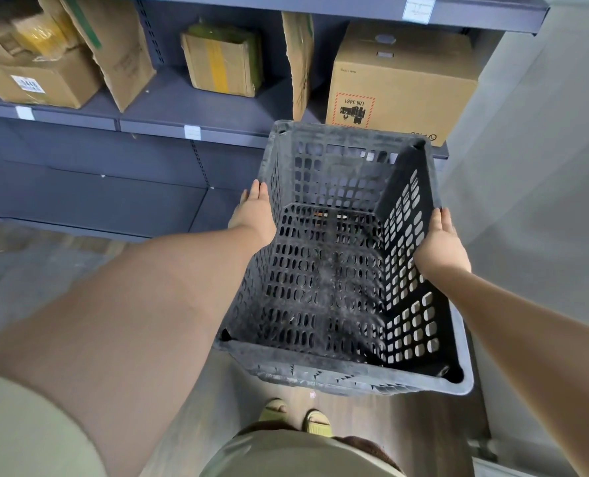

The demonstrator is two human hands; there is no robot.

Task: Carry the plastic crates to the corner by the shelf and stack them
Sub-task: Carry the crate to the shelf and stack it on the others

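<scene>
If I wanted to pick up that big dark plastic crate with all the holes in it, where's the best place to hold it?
Probably by the two long sides of the dark perforated plastic crate, one hand each, as here: the left hand and right hand press flat against opposite outer walls just under the thick rim. The rim gives a ledge, and holding near mid-length should keep the open crate level.

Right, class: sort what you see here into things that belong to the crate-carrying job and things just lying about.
Part of the job:
dark grey perforated plastic crate
left hand, flat on one crate side
right hand, flat on the other side

Just lying about:
brown cardboard box with red hazard label
taped cardboard box
grey metal shelf
</scene>
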